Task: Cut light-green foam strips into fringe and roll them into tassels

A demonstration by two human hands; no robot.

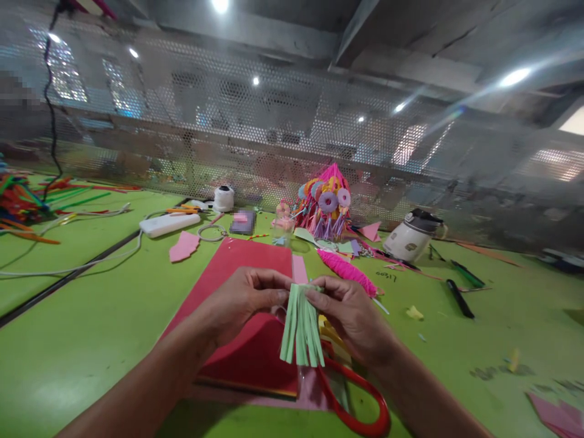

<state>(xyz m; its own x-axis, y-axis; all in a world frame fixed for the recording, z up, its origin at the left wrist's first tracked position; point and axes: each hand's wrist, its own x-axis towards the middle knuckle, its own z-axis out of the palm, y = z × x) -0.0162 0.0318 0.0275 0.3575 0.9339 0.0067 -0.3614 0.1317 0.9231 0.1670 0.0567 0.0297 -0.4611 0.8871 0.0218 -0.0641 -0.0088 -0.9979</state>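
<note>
Head view: fingers of left hand (241,301) and right hand (353,316) pinched shut on a pale green paper fringe (301,334), strips already cut; red-handled scissors (365,407) lay below them.

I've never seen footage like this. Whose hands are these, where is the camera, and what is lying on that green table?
There is no machine here: one camera sits on a person's head, looking forward and down, so the arms reach in from below. The left hand and right hand pinch the top of a green paper tassel, its strips hanging down. Under them on the green table lie a red sheet and red-handled scissors. Further back are a pink fringed roll, a pile of colourful ornaments, a white power strip and a black pen.
</note>
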